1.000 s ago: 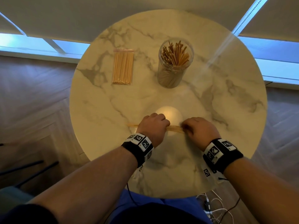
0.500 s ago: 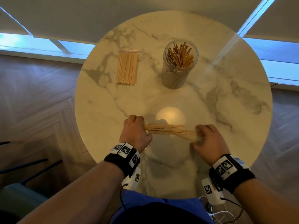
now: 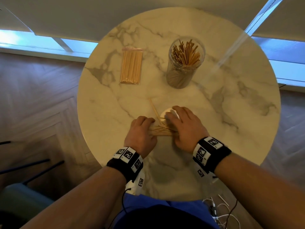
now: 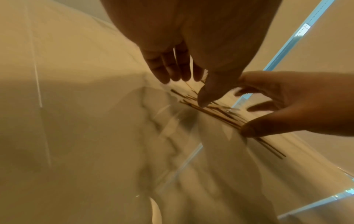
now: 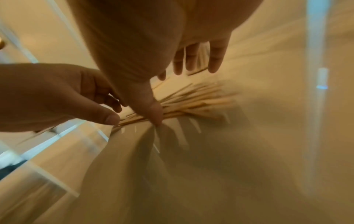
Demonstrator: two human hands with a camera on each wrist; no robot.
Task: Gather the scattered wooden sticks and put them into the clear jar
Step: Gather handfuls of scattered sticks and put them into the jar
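Both hands are down on the round marble bench (image 3: 247, 66), working a loose heap of wooden sticks (image 3: 162, 130) near its front edge. Half a second ago the hands were set wider apart with the sticks stretched in a flat line between them; now they have closed in, and the line has bunched into a crossed pile, with one stray stick (image 3: 154, 109) kicked out at an angle toward the jar. The left hand (image 3: 140, 136) lies over the pile's left end, fingers fairly straight and pressing, thumb on the wood. The right hand (image 3: 186, 128) covers the right end the same way, fingers spread and relaxed, grasping nothing yet. So this looks like raking, not lifting. The clear jar (image 3: 185, 63) stands upright further back, already packed with sticks, and a bagged bundle of sticks (image 3: 131, 66) lies to its left. My guess is the stray needs collecting before any pickup.
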